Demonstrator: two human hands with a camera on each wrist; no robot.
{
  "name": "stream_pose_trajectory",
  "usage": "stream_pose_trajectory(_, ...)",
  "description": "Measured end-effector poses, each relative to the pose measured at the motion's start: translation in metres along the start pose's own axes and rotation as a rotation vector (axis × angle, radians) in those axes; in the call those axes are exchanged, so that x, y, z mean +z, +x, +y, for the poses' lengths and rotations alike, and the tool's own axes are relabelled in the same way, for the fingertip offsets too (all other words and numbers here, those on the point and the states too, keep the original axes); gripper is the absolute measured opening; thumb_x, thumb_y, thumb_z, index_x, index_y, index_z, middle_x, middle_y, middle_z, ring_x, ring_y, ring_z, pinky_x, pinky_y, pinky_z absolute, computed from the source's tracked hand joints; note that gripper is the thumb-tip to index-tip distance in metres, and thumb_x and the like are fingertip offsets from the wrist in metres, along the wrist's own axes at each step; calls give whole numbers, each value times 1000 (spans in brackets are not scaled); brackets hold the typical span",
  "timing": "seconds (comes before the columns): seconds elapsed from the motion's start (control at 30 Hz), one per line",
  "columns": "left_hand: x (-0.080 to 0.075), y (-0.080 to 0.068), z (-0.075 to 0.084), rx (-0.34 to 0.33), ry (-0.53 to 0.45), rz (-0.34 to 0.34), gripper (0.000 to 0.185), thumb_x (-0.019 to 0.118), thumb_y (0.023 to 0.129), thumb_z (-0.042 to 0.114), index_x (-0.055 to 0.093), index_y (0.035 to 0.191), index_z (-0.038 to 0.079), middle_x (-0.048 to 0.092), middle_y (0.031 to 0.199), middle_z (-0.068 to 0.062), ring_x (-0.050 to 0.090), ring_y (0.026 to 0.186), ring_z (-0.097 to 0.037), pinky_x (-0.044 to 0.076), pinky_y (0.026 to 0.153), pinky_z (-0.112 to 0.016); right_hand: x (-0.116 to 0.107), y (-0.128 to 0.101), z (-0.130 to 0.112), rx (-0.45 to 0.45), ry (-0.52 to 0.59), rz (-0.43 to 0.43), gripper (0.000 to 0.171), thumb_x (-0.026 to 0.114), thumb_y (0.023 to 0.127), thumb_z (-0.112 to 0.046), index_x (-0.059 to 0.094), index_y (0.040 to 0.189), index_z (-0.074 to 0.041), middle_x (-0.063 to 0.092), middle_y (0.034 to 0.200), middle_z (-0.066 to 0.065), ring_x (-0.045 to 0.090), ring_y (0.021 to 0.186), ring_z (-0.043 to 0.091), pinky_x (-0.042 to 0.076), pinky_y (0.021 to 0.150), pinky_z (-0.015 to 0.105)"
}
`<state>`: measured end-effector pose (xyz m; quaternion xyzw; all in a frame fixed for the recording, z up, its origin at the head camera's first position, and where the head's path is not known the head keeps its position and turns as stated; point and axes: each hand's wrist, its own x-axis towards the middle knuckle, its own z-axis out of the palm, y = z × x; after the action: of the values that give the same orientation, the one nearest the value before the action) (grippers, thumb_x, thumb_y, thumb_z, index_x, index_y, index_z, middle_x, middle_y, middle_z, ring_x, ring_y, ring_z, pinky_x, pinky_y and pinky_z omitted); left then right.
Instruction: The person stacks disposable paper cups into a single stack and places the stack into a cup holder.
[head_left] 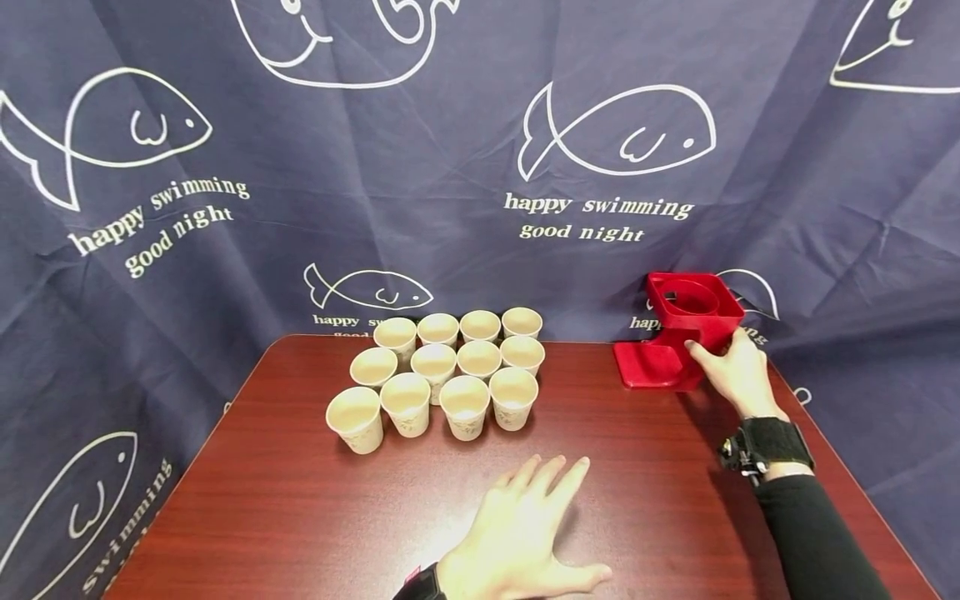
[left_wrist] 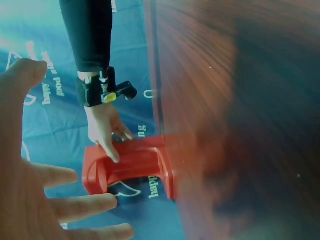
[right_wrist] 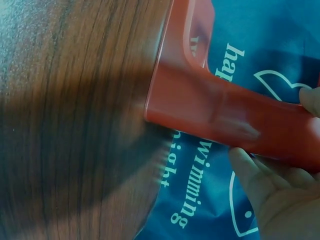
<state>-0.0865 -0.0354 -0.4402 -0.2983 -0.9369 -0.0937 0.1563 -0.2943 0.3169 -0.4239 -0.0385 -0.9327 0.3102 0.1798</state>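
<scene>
Standing left of centre: twelve paper cups [head_left: 433,364] in three rows | bottom centre: left hand [head_left: 521,529], fingers spread apart | middle right: red stand [head_left: 697,321], round-holed top | farther right: right hand [head_left: 735,375], thumb and fingers clamped on the stand

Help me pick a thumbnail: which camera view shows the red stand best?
Head view: the red stand shows its round top opening and flat base, though the right hand covers part. Left wrist shows it sideways; right wrist crops it.
</scene>
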Motion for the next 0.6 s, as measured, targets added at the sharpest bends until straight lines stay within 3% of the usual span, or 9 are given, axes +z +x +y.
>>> stream_pose_trajectory(0.2, 0, -2, -4, -17, -9, 13, 106, 59, 75, 88, 37, 158, 27, 56, 145, 6, 59, 127, -18, 54, 93, -45, -3, -4, 1, -27, -23, -6, 57, 66, 96, -40, 55, 123, 8, 66, 105, 34, 63, 89, 50, 51, 78, 58)
stream_pose_trajectory(0.43, -1, -5, -9, -31, -30, 31, 105, 61, 75, 86, 39, 157, 27, 58, 144, 5, 60, 124, -17, 54, 91, -45, -6, -11, 3, -56, -44, 13, 47, 70, 93, -42, 60, 104, 3, 67, 77, 20, 59, 68, 36, 43, 59, 38)
stream_pose_trajectory(0.6, -1, -7, -11, -39, -25, 28, 105, 61, 75, 86, 38, 158, 26, 60, 142, 3, 61, 125, -18, 54, 93, -46, -8, -19, 4, -82, -52, 7, 47, 72, 92, -41, 60, 105, 3, 70, 82, 25, 61, 67, 36, 44, 57, 37)
